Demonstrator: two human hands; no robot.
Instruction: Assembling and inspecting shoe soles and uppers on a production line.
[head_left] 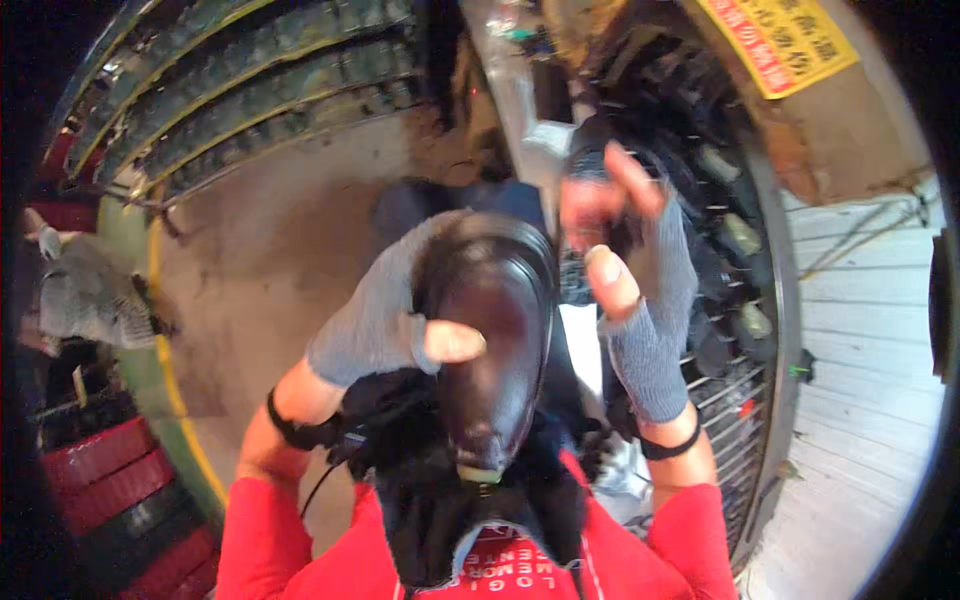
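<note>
A glossy dark brown leather shoe (490, 340) is held upright before my chest, its rounded end with a ridged edge pointing away from me. My left hand (395, 310), in a grey fingerless glove, grips its left side, with the thumb lying across the top. The fingers under it are hidden. Soft black material (430, 500) hangs around the shoe's near end, where a small pale green piece (480, 473) shows. To the right of the shoe and apart from it, my right hand (640, 260), gloved alike, is raised with fingers spread; its fingertips are blurred by motion.
On the right stands a metal rack (765, 400) holding many dark shoes, below a box-like brown surface with a yellow label (790, 45). Curved shelves (270, 90) of dark items line the far left. A person's grey sleeve (90, 300) shows at left, near red stacked crates (105, 465).
</note>
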